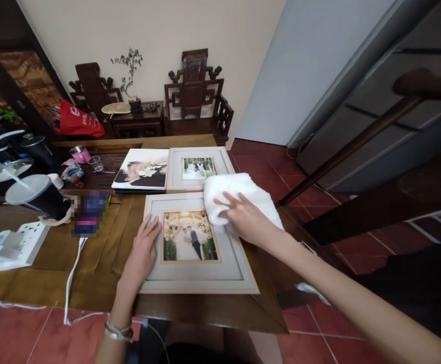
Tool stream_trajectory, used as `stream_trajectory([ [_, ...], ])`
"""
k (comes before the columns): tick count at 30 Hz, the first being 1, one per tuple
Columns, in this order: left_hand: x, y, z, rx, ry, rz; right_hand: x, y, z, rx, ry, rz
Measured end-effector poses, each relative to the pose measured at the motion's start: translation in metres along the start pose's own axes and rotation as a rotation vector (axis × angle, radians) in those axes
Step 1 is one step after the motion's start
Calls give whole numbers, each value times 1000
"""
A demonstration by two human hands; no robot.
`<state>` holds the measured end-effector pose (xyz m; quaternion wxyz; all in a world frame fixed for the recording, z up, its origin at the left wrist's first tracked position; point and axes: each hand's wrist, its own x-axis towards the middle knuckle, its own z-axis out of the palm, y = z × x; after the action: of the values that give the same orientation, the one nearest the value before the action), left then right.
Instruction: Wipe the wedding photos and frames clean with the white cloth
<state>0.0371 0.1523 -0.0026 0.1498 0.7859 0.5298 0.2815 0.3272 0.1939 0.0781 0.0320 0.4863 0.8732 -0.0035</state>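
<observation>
Seen from the head camera, looking down over a wooden desk [91, 263] in a room with red floor tiles. A pale grey framed wedding photo [193, 278] lies flat on the desk's near right part, close to the front edge. The left hand [142, 247] rests palm down on the frame's left border, fingers straight and together, gripping nothing. A bracelet [117, 328] circles that wrist. The right hand [243, 217] lies palm down with fingers spread on a white cloth [239, 189], pressing it rather than clutching it. The cloth covers the frame's upper right corner and spills past its right side. Just behind, touching the near frame's far edge, lies a second framed photo [175, 172], with a frameless photo print [140, 169] beside it on the left. Farther left are a white power strip [27, 240], a pink cup [79, 153] and a clear plastic cup [96, 163]. Two carved dark wooden chairs [195, 96] stand against the far wall.
</observation>
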Motion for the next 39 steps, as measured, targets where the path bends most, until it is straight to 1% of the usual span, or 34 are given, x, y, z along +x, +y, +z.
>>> stream_trajectory([
  [2,1,-1,0,1,4,15,-24,-10,3,64,-14,-37],
  [6,1,-5,0,0,9,68,-77,-36,16,233,-43,-71],
  [8,1,-6,0,-3,14,82,-96,-44,18,305,-74,-92],
  [9,1,-6,-1,-7,12,87,-101,-47,17,334,-94,-102],
  [11,1,-7,-2,-14,6,96,-98,-46,11,364,-125,-97],
  [14,2,-6,-3,-13,-6,102,-71,-35,1,315,-122,-48],
  [16,1,-5,-3,-6,-18,100,-44,-23,0,259,-60,-1],
  [19,0,-4,-2,-3,-11,73,-9,-5,7,193,56,34],
  [21,0,-3,-2,-12,6,54,3,2,15,153,112,21],
  [22,-1,-3,-2,-17,11,49,4,3,18,137,132,9],
  [24,0,-2,-2,-21,10,52,-6,0,24,136,151,-22],
  [26,0,-2,-3,-17,6,55,-30,-9,29,184,139,-61],
  [31,2,-1,-1,12,12,17,-109,-38,31,334,-18,-150],
  [33,2,-1,1,26,24,19,-128,-47,29,362,-72,-168],
  [34,1,-2,2,33,28,22,-132,-50,29,370,-88,-173],
  [36,1,-3,2,46,22,30,-128,-53,28,366,-78,-173],
  [37,1,-3,2,50,16,34,-121,-52,28,355,-56,-166],
  [39,1,-5,2,51,6,52,-97,-46,28,313,16,-147],
])
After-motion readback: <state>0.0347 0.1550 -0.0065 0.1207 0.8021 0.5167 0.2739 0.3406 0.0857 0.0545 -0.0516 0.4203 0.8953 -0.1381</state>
